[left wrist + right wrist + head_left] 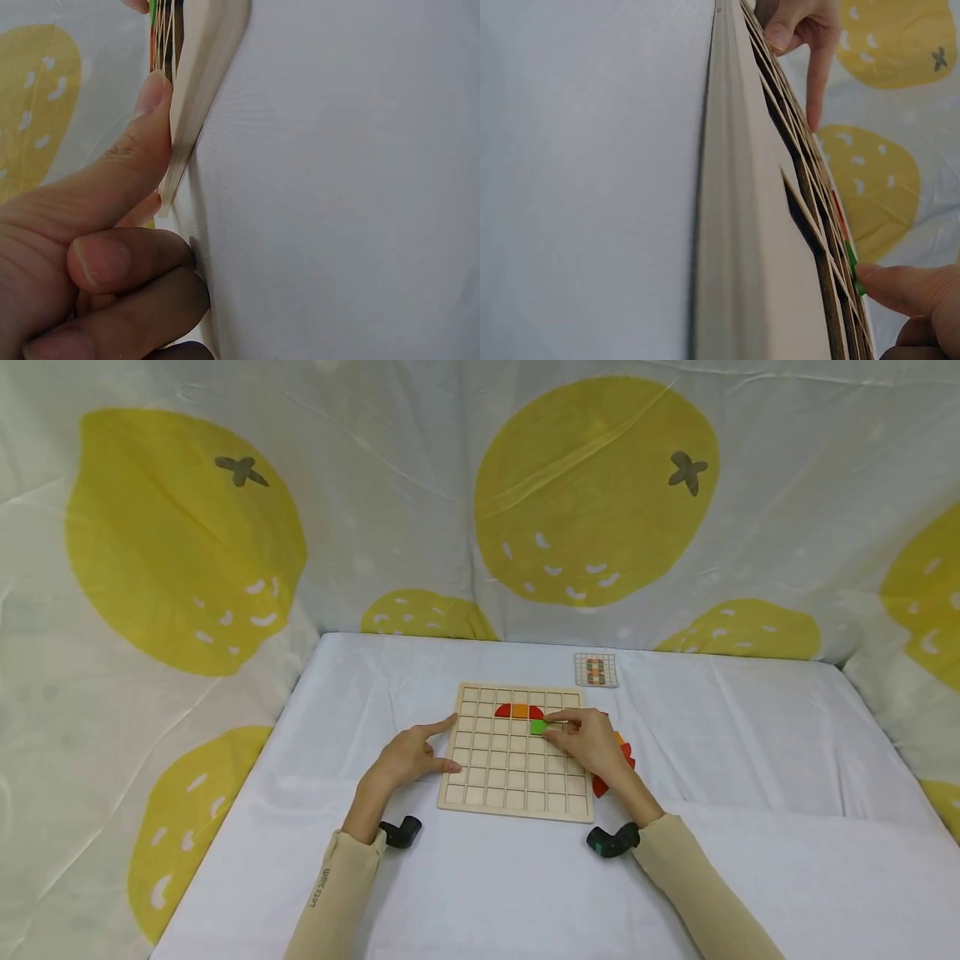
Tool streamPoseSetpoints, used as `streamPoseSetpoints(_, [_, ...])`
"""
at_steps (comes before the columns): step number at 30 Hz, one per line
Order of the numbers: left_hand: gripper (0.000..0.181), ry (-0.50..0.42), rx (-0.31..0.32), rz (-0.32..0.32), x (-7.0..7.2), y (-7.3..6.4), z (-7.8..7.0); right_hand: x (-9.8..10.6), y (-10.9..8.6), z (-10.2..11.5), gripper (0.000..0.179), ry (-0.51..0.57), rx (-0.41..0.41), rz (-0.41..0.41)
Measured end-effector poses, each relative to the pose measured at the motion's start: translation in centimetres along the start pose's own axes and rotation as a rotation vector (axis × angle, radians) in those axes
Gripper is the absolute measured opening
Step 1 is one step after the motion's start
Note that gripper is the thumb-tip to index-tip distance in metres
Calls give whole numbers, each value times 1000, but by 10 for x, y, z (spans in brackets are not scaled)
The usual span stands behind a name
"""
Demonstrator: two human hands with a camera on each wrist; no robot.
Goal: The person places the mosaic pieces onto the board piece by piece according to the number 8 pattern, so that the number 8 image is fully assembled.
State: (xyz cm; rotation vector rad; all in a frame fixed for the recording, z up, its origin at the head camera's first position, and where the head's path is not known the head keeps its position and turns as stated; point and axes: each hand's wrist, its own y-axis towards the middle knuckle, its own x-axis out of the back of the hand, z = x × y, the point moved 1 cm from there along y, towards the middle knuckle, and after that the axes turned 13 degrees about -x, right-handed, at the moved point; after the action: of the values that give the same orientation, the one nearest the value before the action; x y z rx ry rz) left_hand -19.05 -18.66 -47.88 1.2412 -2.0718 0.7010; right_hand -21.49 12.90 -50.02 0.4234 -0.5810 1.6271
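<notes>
A square wooden grid board (490, 774) lies flat on the white cloth. In one of its upper rows sit an orange square tile (520, 711) and, on either side, a red rounded tile (503, 711) and another red rounded tile (536, 712). My right hand (592, 742) pinches a green square tile (537, 727) between thumb and index finger, at the cell just below the right red piece. Along the board's left edge, my left hand (406, 755) rests with thumb and index finger spread apart, both touching the rim. Its other fingers curl beneath, as the left wrist view shows.
Loose red and orange tiles (627, 753) lie right of the board, partly hidden by the right hand and forearm. Behind the board is a small pattern card (596, 670) printed with a grid. A lemon-print cloth (420, 510) hangs at the back and sides.
</notes>
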Motion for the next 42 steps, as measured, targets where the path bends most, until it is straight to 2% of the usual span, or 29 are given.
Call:
streamPoseSetpoints(15, [93, 10, -11, 1, 1, 1, -3, 1, 1, 1, 23, 49, -19, 11])
streamPoseSetpoints(23, [93, -6, -5, 1, 2, 1, -5, 33, -5, -13, 25, 40, -46, -31])
streamPoseSetpoints(29, [93, -6, 9, 0, 3, -1, -6, 57, -12, -21, 28, -18, -109, -63])
streamPoseSetpoints(42, [92, -13, 19, -10, 1, -2, -6, 82, -27, -45, 31, -100, -217, -68])
